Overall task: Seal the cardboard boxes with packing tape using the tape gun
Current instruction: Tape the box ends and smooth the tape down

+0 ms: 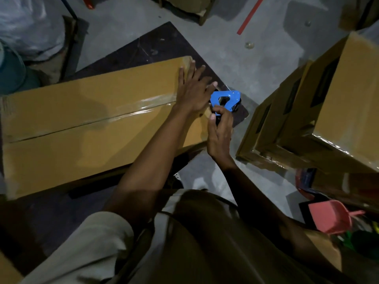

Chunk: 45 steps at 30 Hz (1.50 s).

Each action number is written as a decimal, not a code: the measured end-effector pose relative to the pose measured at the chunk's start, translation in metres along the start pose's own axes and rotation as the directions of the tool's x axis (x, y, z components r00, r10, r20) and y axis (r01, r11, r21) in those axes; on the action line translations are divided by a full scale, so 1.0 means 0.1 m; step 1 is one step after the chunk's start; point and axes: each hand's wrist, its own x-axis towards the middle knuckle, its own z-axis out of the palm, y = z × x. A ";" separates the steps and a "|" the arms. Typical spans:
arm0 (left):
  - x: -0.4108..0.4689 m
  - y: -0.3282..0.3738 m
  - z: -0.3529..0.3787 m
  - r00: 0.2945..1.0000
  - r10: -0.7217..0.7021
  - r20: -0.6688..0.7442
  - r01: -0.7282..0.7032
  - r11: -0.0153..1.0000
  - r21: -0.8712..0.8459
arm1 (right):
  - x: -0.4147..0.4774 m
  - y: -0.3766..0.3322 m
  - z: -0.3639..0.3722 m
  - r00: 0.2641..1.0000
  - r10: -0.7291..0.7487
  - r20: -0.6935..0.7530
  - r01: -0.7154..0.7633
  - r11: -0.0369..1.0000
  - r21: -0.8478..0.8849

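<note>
Head view, entries left to right.

1. Long cardboard box, one, lying on a dark mat on the floor. Its centre seam carries one strip of clear tape running to the right end.
2. Left hand, one, fingers straight and spread, pressing flat on the box's right end over the tape.
3. Tape gun, one, blue, just off the box's right end, touching the left hand's thumb side.
4. Right hand, one, fingers curled round the gun's handle.
5. Taped boxes, at least two, stacked at right; I cannot count them exactly.
6. Pink scoop, one, near right.

Step in hand, as I judge it: cutting the strip. I would hold the palm firm, tilt the gun's blade onto taut tape, then smooth the tail down the end face.
</note>
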 end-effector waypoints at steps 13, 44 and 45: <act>-1.37 0.22 0.34 0.990 0.131 -0.048 -0.118 0.969 0.215 | 0.62 0.69 0.13 0.704 0.687 0.177 -0.582 0.702 -0.411; -0.52 -0.51 -0.17 0.725 -0.529 -0.440 0.272 0.808 -0.524 | 0.55 -0.55 -0.77 0.534 0.038 0.845 -0.845 0.018 0.534; -0.64 -0.60 -0.21 0.675 -0.583 -0.453 0.356 0.795 -0.491 | 0.49 -0.58 -0.66 0.508 0.001 0.861 -0.861 0.001 0.508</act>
